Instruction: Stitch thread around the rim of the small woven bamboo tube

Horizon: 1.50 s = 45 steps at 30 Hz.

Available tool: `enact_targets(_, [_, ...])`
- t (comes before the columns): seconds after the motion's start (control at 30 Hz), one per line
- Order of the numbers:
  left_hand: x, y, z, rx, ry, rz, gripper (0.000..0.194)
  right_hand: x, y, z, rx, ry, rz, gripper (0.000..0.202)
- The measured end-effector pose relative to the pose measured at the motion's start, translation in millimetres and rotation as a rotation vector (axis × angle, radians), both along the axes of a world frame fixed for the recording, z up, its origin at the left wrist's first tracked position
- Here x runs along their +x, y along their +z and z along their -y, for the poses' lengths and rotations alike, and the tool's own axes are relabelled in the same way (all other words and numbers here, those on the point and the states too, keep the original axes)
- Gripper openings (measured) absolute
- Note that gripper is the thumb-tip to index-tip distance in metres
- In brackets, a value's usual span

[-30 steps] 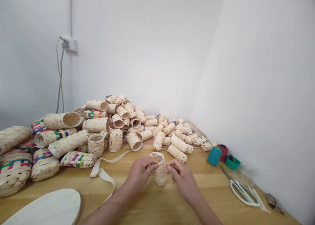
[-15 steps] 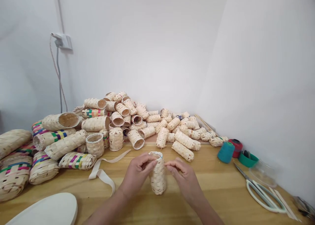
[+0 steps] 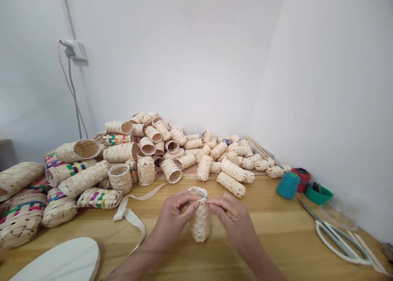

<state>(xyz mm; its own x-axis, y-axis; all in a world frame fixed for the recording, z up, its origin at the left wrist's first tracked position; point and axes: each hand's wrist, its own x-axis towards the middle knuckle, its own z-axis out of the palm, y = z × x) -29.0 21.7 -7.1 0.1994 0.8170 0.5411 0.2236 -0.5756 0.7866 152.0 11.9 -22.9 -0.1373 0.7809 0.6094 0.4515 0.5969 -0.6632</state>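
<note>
A small woven basket, pale and cylindrical, stands upright on the wooden table in front of me. White trim with a bit of blue runs around its open rim. My left hand grips that rim on the left side, thumb outside and fingers over the edge. At the rim's right side, the thumb and forefinger of my right hand are pinched together; whatever lies between them is too small to make out. Left of my left hand, a cream fabric strip lies in loose folds.
A large heap of woven baskets covers the back and left. On the right are a teal thread spool, a red spool, a green dish, a clear container and white-handled scissors. A white oval board lies front left.
The right hand's pinched fingers have risen from just below the basket's rim to the rim itself. The left hand keeps its grip. The camera view has shifted slightly.
</note>
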Motion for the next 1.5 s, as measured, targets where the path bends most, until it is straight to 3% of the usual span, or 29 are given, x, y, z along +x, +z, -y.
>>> enact_targets(0.57, [-0.1, -2.0, 0.8, 0.069, 0.012, -0.051, 0.016, 1.3, 2.0, 2.8, -0.041, -0.011, 0.025, 0.019])
enact_targets(0.7, [0.6, -1.3, 2.9, 0.194, 0.030, -0.099, 0.013, 0.9, 4.3, 5.1, -0.016, -0.010, 0.053, 0.019])
enact_targets(0.9, [-1.1, 0.4, 6.5, 0.547, 0.165, -0.314, 0.014, -1.5, 5.0, 7.5, 0.009, -0.044, 0.097, 0.021])
enact_targets(1.03, [-0.1, -1.1, 7.8, 0.651, 0.219, -0.388, 0.017, -3.7, 1.9, 7.0, -0.059, -0.027, 0.072, 0.020])
enact_targets(1.3, [5.2, -7.8, 10.2, 0.629, 0.168, -0.443, 0.020, -8.4, 2.0, 10.6, -0.198, -0.002, -0.041, 0.026])
enact_targets(1.5, [-1.1, -8.1, 3.6, 0.655, 0.209, -0.485, 0.021, -8.9, 3.7, 6.6, -0.378, 0.053, -0.174, 0.023])
